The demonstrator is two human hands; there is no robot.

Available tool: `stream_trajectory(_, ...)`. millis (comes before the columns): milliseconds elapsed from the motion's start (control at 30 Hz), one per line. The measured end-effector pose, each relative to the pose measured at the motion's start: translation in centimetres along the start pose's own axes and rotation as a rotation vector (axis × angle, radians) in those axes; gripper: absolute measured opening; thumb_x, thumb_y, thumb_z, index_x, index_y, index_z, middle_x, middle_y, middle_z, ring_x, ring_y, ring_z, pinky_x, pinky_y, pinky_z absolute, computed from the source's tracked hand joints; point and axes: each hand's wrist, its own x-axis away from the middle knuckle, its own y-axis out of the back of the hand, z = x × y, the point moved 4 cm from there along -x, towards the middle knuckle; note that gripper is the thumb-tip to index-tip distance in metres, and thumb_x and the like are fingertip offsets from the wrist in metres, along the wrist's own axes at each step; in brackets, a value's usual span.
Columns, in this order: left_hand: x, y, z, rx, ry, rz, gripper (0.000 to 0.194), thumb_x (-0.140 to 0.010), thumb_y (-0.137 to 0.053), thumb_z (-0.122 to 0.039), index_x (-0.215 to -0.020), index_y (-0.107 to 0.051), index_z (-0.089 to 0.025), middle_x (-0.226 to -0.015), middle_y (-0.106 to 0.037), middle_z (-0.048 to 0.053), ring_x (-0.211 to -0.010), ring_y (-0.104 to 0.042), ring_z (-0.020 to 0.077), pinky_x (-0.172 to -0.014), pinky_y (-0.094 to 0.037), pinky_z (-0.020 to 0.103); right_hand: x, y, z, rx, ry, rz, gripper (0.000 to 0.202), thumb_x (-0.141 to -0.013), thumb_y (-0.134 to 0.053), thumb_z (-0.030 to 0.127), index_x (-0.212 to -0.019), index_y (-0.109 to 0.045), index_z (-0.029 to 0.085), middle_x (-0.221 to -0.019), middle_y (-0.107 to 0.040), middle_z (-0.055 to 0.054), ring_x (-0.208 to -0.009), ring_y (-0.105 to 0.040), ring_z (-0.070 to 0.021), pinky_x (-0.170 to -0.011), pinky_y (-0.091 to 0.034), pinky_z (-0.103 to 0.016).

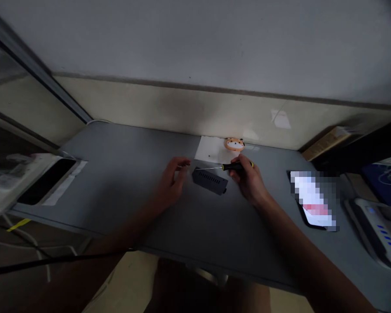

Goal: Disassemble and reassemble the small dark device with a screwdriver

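Observation:
My right hand [249, 180] is closed around the black and yellow handle of a screwdriver [230, 166]. The thin metal shaft points left, its tip over the far left end of a dark grey slotted box [210, 181]. That box lies at a slant on the table, with a row of vent slots on top and a small dark part sticking out at its right end. Just left of the screwdriver tip is my left hand [173, 182], its fingers partly curled and apart. Nothing can be made out between them in the dim light.
Behind the box, white paper [211, 149] carries a dark speck and an orange animal-faced object [234, 144]. A lit phone [314, 202] and a power strip [378, 232] lie right on the grey table [124, 165]. A black phone-like slab [47, 180] is left.

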Motion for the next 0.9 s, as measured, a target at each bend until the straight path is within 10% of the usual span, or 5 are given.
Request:
stream_trajectory(300, 0.2, -0.3, -2.0, -0.159, -0.284, -0.003, 0.023, -0.104, -0.047, -0.017, -0.122, -0.06, -0.024, -0.112, -0.063, 0.006, -0.085, -0.062, 0.0155, -0.078, -0.055, 0.03, -0.1, 0.1, 0.0, -0.012, -0.015, 0.001, 0.057, -0.065, -0.082, 0.075, -0.075, -0.064, 0.023, -0.054, -0.059, 0.003, -0.047, -0.046, -0.0095, -0.044, -0.028, -0.024)
stream_trajectory(900, 0.6, -0.7, -2.2, -0.352, -0.302, 0.095, 0.033, -0.102, -0.045, -0.013, -0.128, -0.063, -0.023, -0.116, -0.065, 0.01, -0.103, -0.069, 0.02, -0.09, -0.059, 0.033, -0.4, 0.7, 0.0, -0.038, -0.002, -0.116, 0.054, -0.065, -0.081, 0.074, -0.074, -0.064, 0.023, -0.052, -0.057, 0.004, -0.046, -0.045, -0.0099, -0.043, -0.03, -0.024)
